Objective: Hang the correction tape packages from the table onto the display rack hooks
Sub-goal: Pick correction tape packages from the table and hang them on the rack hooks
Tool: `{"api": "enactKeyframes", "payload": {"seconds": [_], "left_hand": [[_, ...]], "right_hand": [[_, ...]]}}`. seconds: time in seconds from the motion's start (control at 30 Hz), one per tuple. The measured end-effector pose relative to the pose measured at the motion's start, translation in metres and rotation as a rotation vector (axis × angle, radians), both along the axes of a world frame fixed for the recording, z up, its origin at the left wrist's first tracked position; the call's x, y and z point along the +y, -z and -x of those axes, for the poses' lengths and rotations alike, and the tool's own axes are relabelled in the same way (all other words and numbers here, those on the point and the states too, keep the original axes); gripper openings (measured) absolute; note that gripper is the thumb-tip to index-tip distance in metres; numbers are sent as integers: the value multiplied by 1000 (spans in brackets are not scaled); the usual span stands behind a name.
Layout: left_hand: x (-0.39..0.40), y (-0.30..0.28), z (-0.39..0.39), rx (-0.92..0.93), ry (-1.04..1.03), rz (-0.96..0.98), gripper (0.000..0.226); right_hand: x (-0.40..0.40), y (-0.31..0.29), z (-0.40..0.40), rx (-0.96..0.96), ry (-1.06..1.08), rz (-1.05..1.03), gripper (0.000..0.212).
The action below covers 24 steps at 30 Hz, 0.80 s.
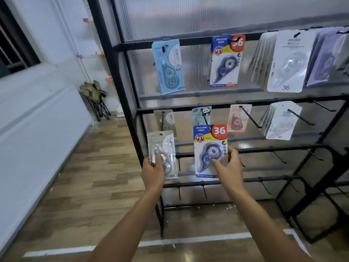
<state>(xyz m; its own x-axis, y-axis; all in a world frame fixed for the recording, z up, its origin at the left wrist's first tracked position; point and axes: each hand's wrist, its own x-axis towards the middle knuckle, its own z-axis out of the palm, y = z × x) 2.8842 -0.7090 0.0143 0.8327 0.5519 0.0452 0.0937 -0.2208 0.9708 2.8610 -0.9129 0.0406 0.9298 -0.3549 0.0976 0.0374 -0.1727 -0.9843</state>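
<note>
Black display rack [188,110] ahead: right hand [229,165] pinches blue package [210,148], left hand [153,170] grips grey package [162,148]; align hang-hole squarely with hook [204,115].

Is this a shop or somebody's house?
Probably a stationery shop: a black display rack with hooks, correction tape packages hanging in rows, and stacks of white packages beside them.

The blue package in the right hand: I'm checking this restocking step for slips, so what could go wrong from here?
1. The right hand grips the blue package only at its lower part; the hang hole up top may wobble and miss a hook.
2. The matching blue package hangs on the top row, so it could get hung on the panda package hook just behind it.
3. The left hand holds a clear package, so it cannot easily steady the card.
</note>
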Motion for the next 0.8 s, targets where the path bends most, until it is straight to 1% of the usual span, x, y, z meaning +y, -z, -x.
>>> {"api": "enactKeyframes", "payload": {"seconds": [0.3,0.4,0.5,0.67,0.8], "left_hand": [[9,18,-34,5,77,-50,32],[14,17,-62,65,155,-72,34],[19,12,-98,142,222,-152,40],[23,-5,-153,268,255,-282,39],[32,-10,-174,311,289,-336,45]], "right_hand": [[12,4,-29,10,-31,-38,42],[14,1,-40,16,-27,-39,44],[15,-4,-52,-12,-19,-49,43],[17,-15,-73,-57,-15,-66,43],[16,-26,-82,-93,5,-56,47]]}}
